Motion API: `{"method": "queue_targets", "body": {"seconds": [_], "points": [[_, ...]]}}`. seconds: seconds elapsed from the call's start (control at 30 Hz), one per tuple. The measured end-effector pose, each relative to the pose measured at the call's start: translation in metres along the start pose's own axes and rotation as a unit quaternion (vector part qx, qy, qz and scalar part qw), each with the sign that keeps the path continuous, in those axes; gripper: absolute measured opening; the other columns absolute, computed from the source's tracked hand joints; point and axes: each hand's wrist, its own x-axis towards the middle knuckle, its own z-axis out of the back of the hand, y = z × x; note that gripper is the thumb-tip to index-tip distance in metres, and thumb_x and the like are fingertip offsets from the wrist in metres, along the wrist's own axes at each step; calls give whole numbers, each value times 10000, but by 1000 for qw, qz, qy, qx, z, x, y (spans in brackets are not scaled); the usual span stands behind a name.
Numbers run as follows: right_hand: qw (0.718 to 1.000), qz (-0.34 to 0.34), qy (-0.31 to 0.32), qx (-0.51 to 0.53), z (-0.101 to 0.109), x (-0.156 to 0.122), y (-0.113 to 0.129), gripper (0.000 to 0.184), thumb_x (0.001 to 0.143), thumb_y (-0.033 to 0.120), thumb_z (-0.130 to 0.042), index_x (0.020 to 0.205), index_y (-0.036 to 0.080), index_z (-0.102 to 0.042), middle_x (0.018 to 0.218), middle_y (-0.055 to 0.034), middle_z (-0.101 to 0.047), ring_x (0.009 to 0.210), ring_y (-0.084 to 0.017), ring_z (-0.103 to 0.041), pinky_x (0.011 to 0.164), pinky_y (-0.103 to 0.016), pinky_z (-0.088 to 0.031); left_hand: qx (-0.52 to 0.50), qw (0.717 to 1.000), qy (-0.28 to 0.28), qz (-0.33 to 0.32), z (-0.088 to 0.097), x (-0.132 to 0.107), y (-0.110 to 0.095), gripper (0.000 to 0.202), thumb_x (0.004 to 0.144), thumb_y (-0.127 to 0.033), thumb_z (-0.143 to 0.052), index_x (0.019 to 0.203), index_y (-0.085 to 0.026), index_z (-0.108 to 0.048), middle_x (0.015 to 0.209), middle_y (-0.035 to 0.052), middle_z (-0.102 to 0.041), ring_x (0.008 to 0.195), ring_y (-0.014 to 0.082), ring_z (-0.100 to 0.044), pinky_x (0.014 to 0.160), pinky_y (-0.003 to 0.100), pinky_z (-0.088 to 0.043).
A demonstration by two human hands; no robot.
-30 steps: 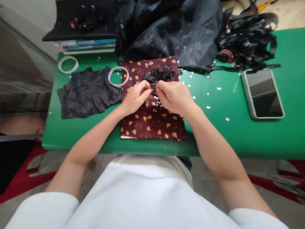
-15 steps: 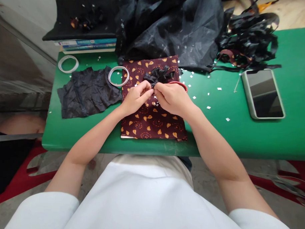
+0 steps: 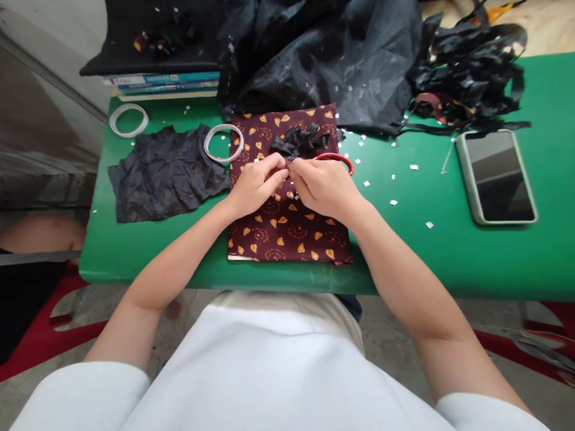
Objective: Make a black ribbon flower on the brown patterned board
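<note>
My left hand (image 3: 257, 184) and my right hand (image 3: 322, 185) meet fingertip to fingertip over a maroon cloth-covered board (image 3: 288, 228) with orange leaf prints. Both hands pinch something small between them that I cannot make out. Just beyond the fingertips lies a black crumpled ribbon bow (image 3: 300, 141) on the board. A red ring (image 3: 338, 158) shows behind my right hand. Small white paper bits lie scattered under and around the hands.
A green table (image 3: 459, 260) holds a crumpled black sheet (image 3: 161, 173), two white tape rings (image 3: 223, 143) (image 3: 128, 120), a phone (image 3: 496, 175) at the right, a large black plastic heap (image 3: 329, 50), tangled black strips (image 3: 471, 71) and stacked books (image 3: 163, 81) at the back left.
My right hand has shifted slightly toward me and left, uncovering the red ring behind it. The fingertips stay pinched together at the same spot.
</note>
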Motion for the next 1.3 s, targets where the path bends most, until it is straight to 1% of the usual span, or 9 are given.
{"method": "queue_targets", "body": {"seconds": [0.17,0.27,0.4,0.5,0.6,0.7,0.8,1.03,1.3], "points": [[999,-2,24,-32,-3,1,0,327,936,249,-293,921,136,-600,753,-83,-635,563,-157,-411,569,-304,-199,42,999,-25,-18,-1,-1,-2,180,913,-237,-488,742,-204,-443,626,-31,-520,604,116,-486,641,271,-391],[1000,-1,8,-16,-6,2,-1,337,945,262,-281,902,140,-593,734,-80,-625,552,-156,-400,564,-303,-204,55,997,-44,-38,-2,-1,-2,168,888,-203,-507,731,-199,-450,629,-34,-512,604,112,-483,642,265,-390],[998,7,-34,48,-11,3,-3,301,950,271,-294,847,166,-557,698,-59,-595,567,-153,-420,575,-297,-236,50,995,-57,-60,-1,0,2,163,886,-198,-527,738,-198,-459,620,-43,-506,581,104,-478,625,255,-388],[993,2,-66,101,-12,3,-4,238,948,263,-334,813,190,-516,693,-39,-582,583,-147,-450,582,-288,-256,6,997,-50,-56,-1,2,7,175,926,-247,-519,764,-199,-471,627,-43,-536,563,95,-492,607,246,-393],[987,-7,-93,132,-11,4,-5,204,949,257,-361,804,204,-493,690,-22,-576,590,-140,-471,585,-280,-272,-59,996,-52,-40,-4,3,10,223,948,-348,-534,791,-199,-481,648,-40,-555,540,78,-494,573,228,-398],[985,-13,-114,129,-9,4,-5,193,954,261,-371,816,208,-495,674,-10,-555,586,-139,-463,588,-278,-283,-118,991,-57,-24,-7,3,12,281,925,-439,-584,813,-199,-488,679,-37,-564,532,61,-488,537,205,-396],[986,-13,-118,116,-7,3,-5,195,958,267,-370,830,206,-503,675,-9,-547,592,-140,-462,590,-279,-286,-167,985,-50,-11,-10,3,12,315,899,-481,-615,839,-196,-493,686,-40,-559,521,49,-484,511,189,-388],[988,-3,-107,112,-4,3,-5,210,962,270,-357,824,204,-500,669,-4,-528,586,-131,-440,592,-274,-290,-228,973,-27,21,-8,6,15,304,885,-458,-643,852,-190,-503,665,-43,-552,498,44,-481,480,185,-385],[989,5,-97,113,-4,3,-5,203,963,264,-361,830,202,-502,668,-4,-522,587,-131,-432,586,-275,-284,-268,961,-35,51,-8,7,13,245,845,-362,-694,836,-179,-533,668,-43,-572,494,36,-469,463,171,-390]]}}
